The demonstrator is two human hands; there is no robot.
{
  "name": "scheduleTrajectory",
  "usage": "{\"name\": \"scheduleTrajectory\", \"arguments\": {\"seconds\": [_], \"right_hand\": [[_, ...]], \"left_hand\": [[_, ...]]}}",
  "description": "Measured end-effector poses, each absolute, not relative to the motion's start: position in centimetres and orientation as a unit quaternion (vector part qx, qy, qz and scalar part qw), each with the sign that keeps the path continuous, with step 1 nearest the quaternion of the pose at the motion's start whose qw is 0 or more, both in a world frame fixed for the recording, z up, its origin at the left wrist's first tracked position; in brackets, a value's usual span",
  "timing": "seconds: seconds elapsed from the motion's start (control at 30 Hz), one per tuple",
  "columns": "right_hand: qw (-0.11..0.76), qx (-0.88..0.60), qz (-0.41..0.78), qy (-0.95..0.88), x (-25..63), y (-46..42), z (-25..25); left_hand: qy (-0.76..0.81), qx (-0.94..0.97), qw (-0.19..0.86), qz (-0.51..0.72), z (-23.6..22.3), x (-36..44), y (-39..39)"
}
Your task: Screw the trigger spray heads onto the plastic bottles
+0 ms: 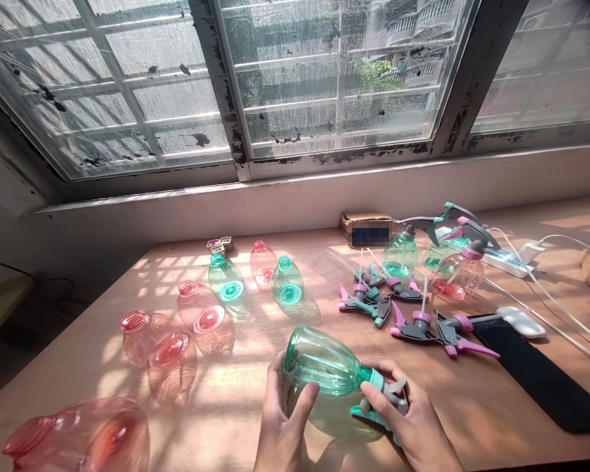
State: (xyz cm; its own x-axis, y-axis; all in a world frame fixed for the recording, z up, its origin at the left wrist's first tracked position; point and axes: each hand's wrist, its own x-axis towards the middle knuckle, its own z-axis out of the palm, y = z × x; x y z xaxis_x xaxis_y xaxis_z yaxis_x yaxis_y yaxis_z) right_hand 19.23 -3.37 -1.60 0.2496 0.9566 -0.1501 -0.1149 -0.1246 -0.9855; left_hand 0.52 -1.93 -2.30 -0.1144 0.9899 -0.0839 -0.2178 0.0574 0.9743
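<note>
My left hand (285,419) wraps around the body of a green see-through spray bottle (324,367) lying sideways just above the wooden table (236,419). My right hand (413,419) grips the grey and teal trigger head (386,400) at the bottle's neck. Both hands are closed on it. Empty pink bottles (201,313) and green bottles (288,283) lie to the left and behind.
Loose trigger heads (398,311) with dip tubes lie right of centre. Three assembled sprayers (437,259) stand at the back right beside a cardboard box (366,229). A power strip (509,259) with white cables, a white device (521,321) and a black mat (541,377) are on the right.
</note>
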Motion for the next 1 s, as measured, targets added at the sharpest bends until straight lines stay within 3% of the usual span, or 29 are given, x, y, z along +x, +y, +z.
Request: {"name": "scheduleTrajectory", "arguments": {"seconds": [0.47,1.0], "right_hand": [[0.542,-0.581,0.484,-0.367,19.3,-3.3,-1.6],[0.551,-0.567,0.502,-0.351,19.1,-3.4,-1.5]], "left_hand": [[0.472,0.386,0.548,0.573,-3.4,0.3,-1.3],[0.49,0.386,0.547,0.558,-1.1,0.8,-1.9]]}}
